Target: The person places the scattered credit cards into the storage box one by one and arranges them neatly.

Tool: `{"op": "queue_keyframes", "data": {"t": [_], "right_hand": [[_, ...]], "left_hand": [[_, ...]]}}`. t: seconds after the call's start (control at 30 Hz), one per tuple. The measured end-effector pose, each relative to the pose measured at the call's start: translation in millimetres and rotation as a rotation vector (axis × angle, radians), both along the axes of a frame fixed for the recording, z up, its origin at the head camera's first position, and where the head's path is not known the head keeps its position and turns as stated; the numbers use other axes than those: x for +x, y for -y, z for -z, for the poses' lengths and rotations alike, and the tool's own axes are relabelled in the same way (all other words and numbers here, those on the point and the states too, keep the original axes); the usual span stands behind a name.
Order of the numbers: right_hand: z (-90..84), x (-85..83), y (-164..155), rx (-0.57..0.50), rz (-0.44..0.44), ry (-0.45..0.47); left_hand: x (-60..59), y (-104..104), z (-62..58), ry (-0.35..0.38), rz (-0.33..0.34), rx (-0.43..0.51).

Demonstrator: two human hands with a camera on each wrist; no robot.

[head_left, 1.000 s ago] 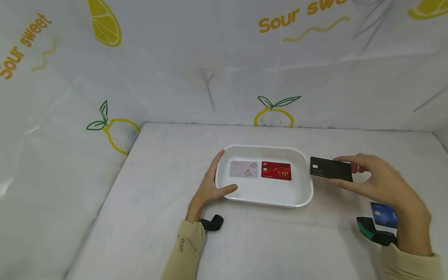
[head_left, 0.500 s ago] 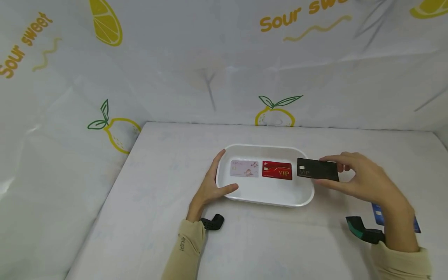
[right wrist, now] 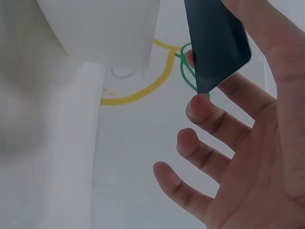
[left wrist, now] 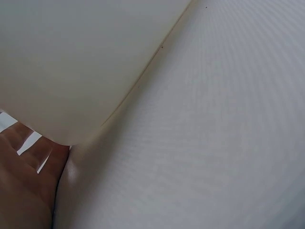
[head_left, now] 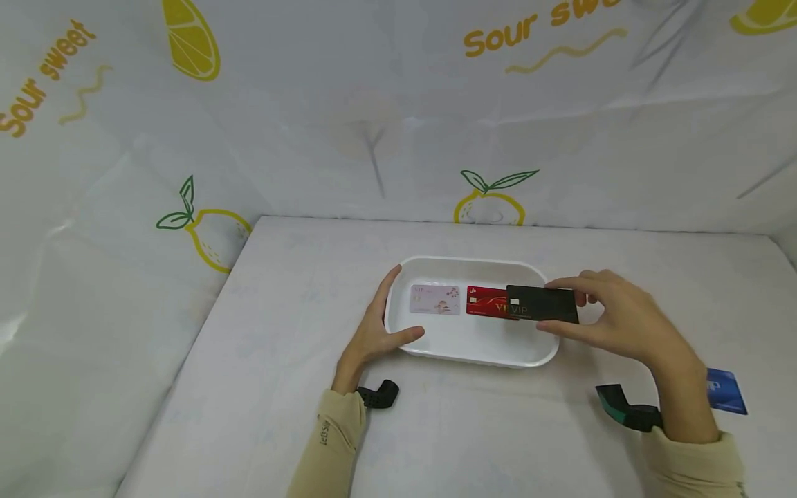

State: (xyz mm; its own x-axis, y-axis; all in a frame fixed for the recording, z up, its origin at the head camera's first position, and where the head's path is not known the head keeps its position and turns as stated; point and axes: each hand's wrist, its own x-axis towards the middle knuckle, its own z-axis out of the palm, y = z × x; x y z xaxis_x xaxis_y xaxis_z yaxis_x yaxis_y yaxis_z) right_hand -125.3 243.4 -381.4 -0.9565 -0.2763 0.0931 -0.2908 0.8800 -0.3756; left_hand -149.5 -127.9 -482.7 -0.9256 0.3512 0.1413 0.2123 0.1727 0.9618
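Head view: my right hand (head_left: 613, 315) pinches black VIP card (head_left: 543, 304) over white tray (head_left: 473, 354); left hand (head_left: 373, 332) braces its rim, fingers relaxed. Next I'd lower it beside red card (head_left: 486, 302).

right hand (head_left: 616, 321) holds black card (head_left: 543, 303) over tray (head_left: 473, 349)
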Motion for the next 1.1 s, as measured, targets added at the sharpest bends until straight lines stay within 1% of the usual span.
{"op": "queue_keyframes", "data": {"t": [0.23, 0.5, 0.6, 0.87, 1.1], "right_hand": [[1.9, -1.0, 14, 0.000, -0.054, -0.024], [7.9, -2.4, 31, -0.002, -0.102, -0.123], [10.6, -4.1, 37, -0.009, -0.114, -0.141], [13.0, -5.9, 49, -0.016, -0.116, -0.123], [15.7, -7.3, 62, -0.028, -0.114, -0.125]], "left_hand": [[0.4, -1, -1.4, 0.001, -0.012, -0.010], [0.3, -1, -1.8, 0.006, -0.010, -0.010], [0.1, -1, -1.5, 0.008, -0.009, -0.007], [-0.4, 0, -1.1, 0.007, -0.002, 0.005], [-1.1, 0, 0.2, 0.013, -0.002, 0.008]]}}
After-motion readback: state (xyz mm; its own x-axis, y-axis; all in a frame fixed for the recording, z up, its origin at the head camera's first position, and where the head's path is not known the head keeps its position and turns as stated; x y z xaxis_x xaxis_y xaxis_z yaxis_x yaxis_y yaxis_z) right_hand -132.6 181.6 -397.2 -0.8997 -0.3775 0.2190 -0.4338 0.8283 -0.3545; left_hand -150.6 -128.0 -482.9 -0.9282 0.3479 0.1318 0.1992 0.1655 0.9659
